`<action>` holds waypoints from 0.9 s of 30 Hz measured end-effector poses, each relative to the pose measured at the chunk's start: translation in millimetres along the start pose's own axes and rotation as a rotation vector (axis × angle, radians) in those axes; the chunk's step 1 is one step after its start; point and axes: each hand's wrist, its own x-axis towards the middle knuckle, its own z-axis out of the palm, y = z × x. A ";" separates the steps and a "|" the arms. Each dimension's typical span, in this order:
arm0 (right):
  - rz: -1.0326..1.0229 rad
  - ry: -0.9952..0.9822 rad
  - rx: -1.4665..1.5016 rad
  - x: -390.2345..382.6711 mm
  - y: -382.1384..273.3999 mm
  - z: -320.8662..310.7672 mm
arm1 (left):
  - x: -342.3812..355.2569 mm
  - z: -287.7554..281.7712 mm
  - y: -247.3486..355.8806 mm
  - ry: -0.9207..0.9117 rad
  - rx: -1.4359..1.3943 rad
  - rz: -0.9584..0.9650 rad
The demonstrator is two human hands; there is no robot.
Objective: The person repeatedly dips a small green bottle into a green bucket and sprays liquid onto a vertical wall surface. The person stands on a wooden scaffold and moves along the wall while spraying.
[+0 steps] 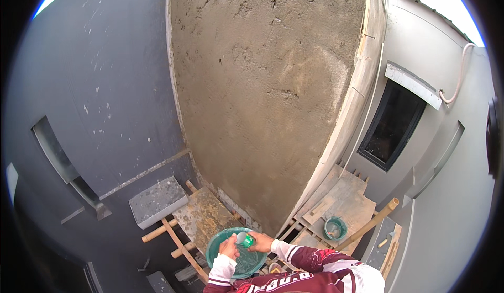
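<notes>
In front of me, low in the head view, my right hand (260, 241) is closed around a small green container (245, 239) with a pale round end. My left hand (229, 247) is curled just beside that pale end, its fingers bent together; what they pinch, if anything, is too small to make out. Both hands are over a wide green basin (251, 267), whose inside looks smeared with grey. Ahead rises a tall wall panel (262, 99) coated in damp-looking grey-brown mortar, rough near its top and smoother lower down.
Worn boards (205, 214) on bamboo poles (157, 231) form a platform at the left. More planks (352, 204) on the right carry a smaller green bucket (335, 229). A bamboo pole (375, 219) slants up there. A grey slab (157, 201) adjoins the dark left wall.
</notes>
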 end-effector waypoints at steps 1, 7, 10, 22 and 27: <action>0.043 0.045 -0.003 -4.1 -5.4 -20.4 | 2.8 -3.1 -2.2 0.015 -0.024 -0.006; -0.105 0.522 -0.131 19.1 -141.8 -239.9 | 11.9 -40.3 -15.6 0.127 -0.077 0.021; -0.446 0.946 0.100 -13.3 -267.6 -372.7 | 8.7 -48.9 -15.6 0.167 -0.075 -0.011; -0.274 0.992 -0.039 -60.9 -250.8 -399.2 | 18.6 -73.9 -27.4 0.201 -0.115 -0.038; -0.086 0.603 -0.070 -8.1 -112.7 -274.0 | 12.5 -50.2 -18.5 0.088 -0.120 -0.092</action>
